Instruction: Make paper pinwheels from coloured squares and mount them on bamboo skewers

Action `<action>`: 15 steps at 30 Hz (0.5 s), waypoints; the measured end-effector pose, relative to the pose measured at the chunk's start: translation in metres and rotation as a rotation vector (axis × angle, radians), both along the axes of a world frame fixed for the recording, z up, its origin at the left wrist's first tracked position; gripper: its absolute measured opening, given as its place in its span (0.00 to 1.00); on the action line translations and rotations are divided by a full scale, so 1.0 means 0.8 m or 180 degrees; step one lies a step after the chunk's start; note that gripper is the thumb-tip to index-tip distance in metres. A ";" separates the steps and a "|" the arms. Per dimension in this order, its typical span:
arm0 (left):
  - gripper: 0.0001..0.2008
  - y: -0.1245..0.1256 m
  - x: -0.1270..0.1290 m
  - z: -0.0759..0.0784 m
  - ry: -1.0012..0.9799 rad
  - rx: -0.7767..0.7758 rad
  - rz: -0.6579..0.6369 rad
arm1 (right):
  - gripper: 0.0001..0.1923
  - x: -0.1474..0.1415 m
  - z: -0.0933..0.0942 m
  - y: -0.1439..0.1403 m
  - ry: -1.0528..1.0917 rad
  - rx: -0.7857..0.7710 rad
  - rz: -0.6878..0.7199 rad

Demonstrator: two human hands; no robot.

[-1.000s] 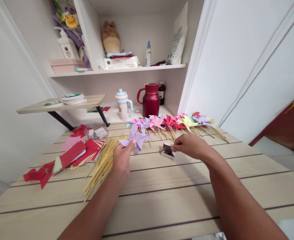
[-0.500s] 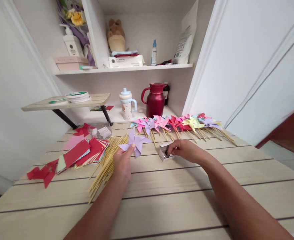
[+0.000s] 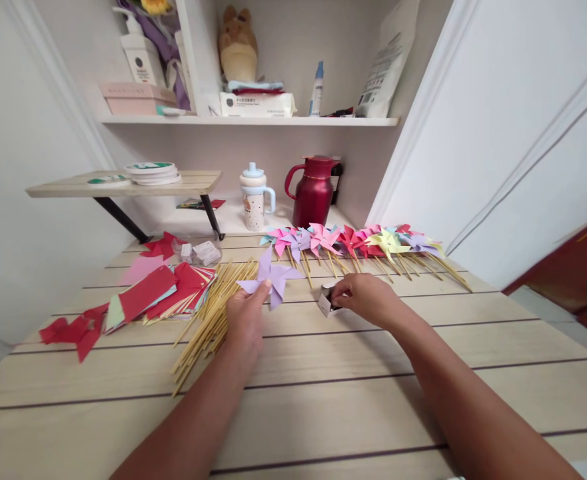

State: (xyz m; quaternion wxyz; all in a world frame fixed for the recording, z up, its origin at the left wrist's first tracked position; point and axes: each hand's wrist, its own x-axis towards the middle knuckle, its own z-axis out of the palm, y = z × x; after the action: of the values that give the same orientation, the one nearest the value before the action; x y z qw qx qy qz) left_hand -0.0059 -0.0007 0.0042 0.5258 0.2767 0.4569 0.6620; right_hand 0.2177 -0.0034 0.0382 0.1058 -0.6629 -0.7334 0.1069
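Note:
A lilac paper pinwheel [image 3: 276,275] is pinched between the thumb and fingers of my left hand [image 3: 246,310], just above the table. My right hand [image 3: 366,298] has its fingertips down inside a small open white box [image 3: 326,303]. What those fingertips touch is hidden by the fingers and the box wall. A bundle of thin wooden sticks [image 3: 208,317] lies under and beside my left hand. Behind both hands, a row of finished pinwheels on sticks [image 3: 324,238] in pink, red, yellow and lilac lies along the table's back.
Red and coloured paper sheets [image 3: 149,291] and a folded red paper piece [image 3: 76,330] lie at left, near small clear boxes [image 3: 206,253]. A low wooden stand [image 3: 193,181] holds round white discs. A tumbler [image 3: 254,200] and a red jug [image 3: 314,192] stand at the back.
The view has tilted down and shifted slightly. My right fingers remain in the small box, which has turned a little. My left hand still holds the lilac pinwheel.

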 end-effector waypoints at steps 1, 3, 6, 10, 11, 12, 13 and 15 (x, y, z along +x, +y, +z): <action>0.13 -0.001 0.000 0.000 -0.0003 -0.0004 -0.0005 | 0.08 -0.002 -0.001 0.000 -0.0049 -0.0007 -0.0009; 0.11 -0.003 0.001 0.001 -0.0010 -0.0009 -0.0019 | 0.08 -0.007 -0.003 0.000 -0.0127 -0.0013 -0.0025; 0.10 -0.005 0.001 0.002 -0.0017 -0.0007 -0.0073 | 0.10 -0.015 -0.005 -0.001 -0.0199 -0.0004 -0.0083; 0.10 -0.005 0.000 0.002 -0.0043 -0.0019 -0.0132 | 0.09 -0.023 -0.009 -0.001 -0.0192 0.0052 -0.0292; 0.10 -0.005 0.000 0.001 -0.0054 -0.0028 -0.0136 | 0.08 -0.024 -0.011 0.000 -0.0158 0.0077 -0.0353; 0.10 -0.005 -0.001 0.001 -0.0067 -0.0040 -0.0141 | 0.08 -0.025 -0.012 0.001 -0.0107 0.0103 -0.0414; 0.11 -0.005 -0.001 0.000 -0.0083 -0.0054 -0.0146 | 0.08 -0.026 -0.014 0.003 -0.0040 0.0130 -0.0479; 0.12 -0.005 -0.001 -0.001 -0.0120 -0.0078 -0.0150 | 0.08 -0.024 -0.018 0.007 0.0141 0.0173 -0.0605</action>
State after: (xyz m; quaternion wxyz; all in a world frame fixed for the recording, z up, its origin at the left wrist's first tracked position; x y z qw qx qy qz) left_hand -0.0068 -0.0045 0.0032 0.5531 0.2685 0.4484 0.6488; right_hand 0.1983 0.0020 0.0237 0.1496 -0.7239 -0.6673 0.0911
